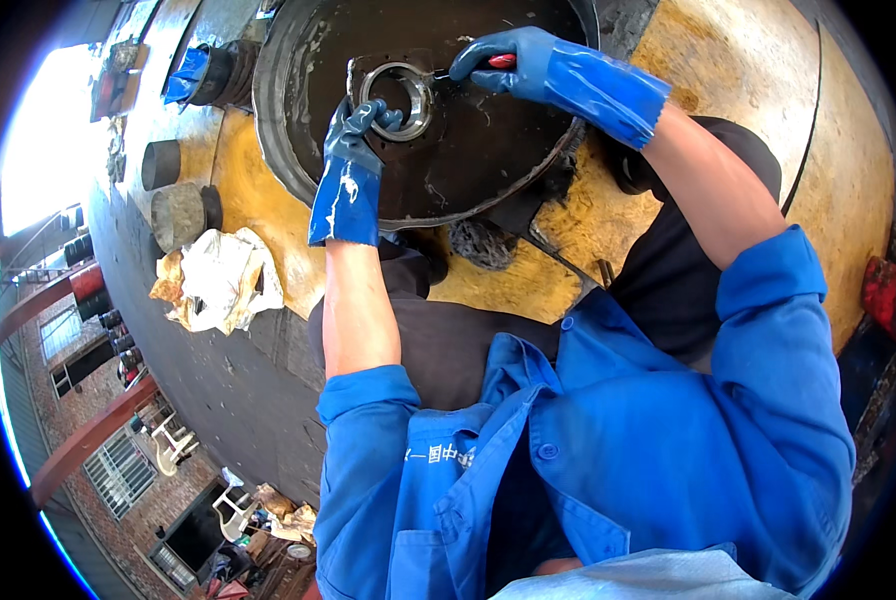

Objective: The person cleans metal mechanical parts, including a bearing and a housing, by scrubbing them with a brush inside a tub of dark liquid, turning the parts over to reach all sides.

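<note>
My left hand (353,150), in a blue rubber glove, grips a shiny metal ring (423,103) at its lower left edge, with fingertips inside the bore. The ring is over a wide round pan (273,130) with a dark, wet-looking inside. My right hand (516,62), gloved the same way, is closed around a red-handled tool (503,61). A thin shaft points left from that hand toward the ring's right side; whether its tip touches the ring, I cannot tell. Most of the handle is hidden in the glove.
A dark, matted rag (482,244) lies at the pan's near edge. To the left are a crumpled white cloth (230,283), a grey cylinder (178,217) and a dark cylinder (161,164). A blue-lined black container (223,75) stands farther back. My knees flank the pan's near side.
</note>
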A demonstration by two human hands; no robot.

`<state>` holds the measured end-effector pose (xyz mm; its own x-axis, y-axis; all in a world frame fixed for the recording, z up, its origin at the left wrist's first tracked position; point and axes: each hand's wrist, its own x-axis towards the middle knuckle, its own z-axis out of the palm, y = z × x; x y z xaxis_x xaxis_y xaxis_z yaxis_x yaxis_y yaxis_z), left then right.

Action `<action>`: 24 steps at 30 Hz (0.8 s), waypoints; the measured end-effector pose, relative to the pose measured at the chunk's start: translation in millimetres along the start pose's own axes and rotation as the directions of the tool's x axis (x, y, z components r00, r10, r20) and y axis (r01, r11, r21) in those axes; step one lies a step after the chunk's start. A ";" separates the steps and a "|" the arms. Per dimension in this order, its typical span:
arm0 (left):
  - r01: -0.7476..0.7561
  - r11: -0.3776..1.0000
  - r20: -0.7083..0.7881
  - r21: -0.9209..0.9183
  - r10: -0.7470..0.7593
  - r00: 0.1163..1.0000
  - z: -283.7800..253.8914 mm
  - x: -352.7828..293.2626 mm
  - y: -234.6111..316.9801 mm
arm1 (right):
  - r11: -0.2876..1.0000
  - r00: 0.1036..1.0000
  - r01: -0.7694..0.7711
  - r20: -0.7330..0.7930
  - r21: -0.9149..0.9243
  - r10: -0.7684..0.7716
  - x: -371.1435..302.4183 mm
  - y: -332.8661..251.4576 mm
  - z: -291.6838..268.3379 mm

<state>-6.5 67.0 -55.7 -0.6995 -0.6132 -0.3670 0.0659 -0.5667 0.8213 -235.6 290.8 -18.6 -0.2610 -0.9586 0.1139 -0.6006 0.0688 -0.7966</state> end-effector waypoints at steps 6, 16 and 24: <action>0.022 0.996 -0.095 0.086 -0.014 0.995 18.2 -7.5 -6.6 | 0.975 0.998 -0.063 -0.001 -0.212 0.065 1.0 14.4 7.9; 0.094 0.994 -0.182 0.047 -0.084 0.980 14.0 3.8 -22.9 | 0.990 0.976 -0.110 0.180 -0.089 0.125 -2.8 -21.5 32.3; 0.093 0.994 -0.180 0.065 -0.080 0.980 0.8 -22.1 -19.3 | 0.992 0.992 -0.122 0.004 -0.017 0.122 9.4 11.1 18.0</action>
<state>7.1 91.9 -63.0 -0.5631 -0.6548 -0.5042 -0.0459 -0.5843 0.8102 -231.1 277.6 -37.1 -0.3295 -0.9441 0.0131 -0.5771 0.1904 -0.7942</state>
